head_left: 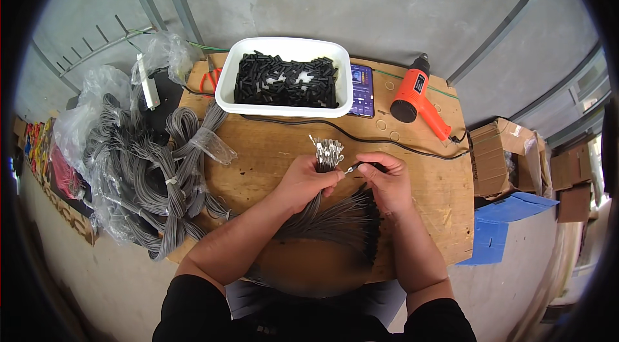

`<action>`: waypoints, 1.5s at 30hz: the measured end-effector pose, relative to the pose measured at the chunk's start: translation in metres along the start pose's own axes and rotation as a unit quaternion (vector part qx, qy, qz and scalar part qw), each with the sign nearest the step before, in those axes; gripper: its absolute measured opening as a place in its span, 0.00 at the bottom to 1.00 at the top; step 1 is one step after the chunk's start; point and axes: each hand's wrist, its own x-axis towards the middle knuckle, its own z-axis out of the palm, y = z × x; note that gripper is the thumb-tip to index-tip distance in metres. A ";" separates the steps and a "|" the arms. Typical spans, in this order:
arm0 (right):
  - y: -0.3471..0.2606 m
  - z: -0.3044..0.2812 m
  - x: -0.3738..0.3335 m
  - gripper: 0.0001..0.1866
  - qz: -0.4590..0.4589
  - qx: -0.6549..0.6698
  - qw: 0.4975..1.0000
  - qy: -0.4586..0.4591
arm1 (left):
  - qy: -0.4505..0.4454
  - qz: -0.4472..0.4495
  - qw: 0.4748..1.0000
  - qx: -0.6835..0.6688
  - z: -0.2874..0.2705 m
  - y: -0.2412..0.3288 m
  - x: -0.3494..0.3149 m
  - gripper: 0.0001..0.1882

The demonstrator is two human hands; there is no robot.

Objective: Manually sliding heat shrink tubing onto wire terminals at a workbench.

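My left hand point(309, 182) is closed round a bundle of grey wires, whose silvery metal terminals point(327, 152) stand up above the fist. Between its thumb and finger one terminal sticks out to the right. My right hand point(389, 182) pinches a short black sleeve point(370, 166) at the tip of that terminal; whether the sleeve is over it I cannot tell. Below the hands the grey wires point(322, 219) fan out over the table, and many black-sleeved ends point(373, 226) lie in a row under my right wrist. A white tub point(222, 87) of loose black sleeves point(284, 81) stands beyond.
On the wooden table point(258, 148) lie an orange heat gun point(412, 98), its black cable point(361, 130), a phone point(362, 90), rubber bands point(381, 125) and red-handled pliers point(210, 80). Grey wire coils point(174, 181) and clear plastic point(103, 97) crowd the left. Cardboard boxes point(503, 161) stand right.
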 end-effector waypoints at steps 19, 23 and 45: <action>-0.003 -0.003 0.001 0.08 0.014 -0.023 0.999 0.028 | 0.006 -0.001 1.000 0.002 0.004 0.003 -0.003 0.07; -0.006 -0.013 0.004 0.08 0.035 0.033 0.999 0.011 | 0.010 -0.001 1.000 0.002 0.003 0.002 -0.003 0.07; -0.009 -0.017 0.007 0.08 0.178 0.156 0.969 -0.070 | -0.016 0.008 1.000 0.025 0.004 0.002 -0.002 0.05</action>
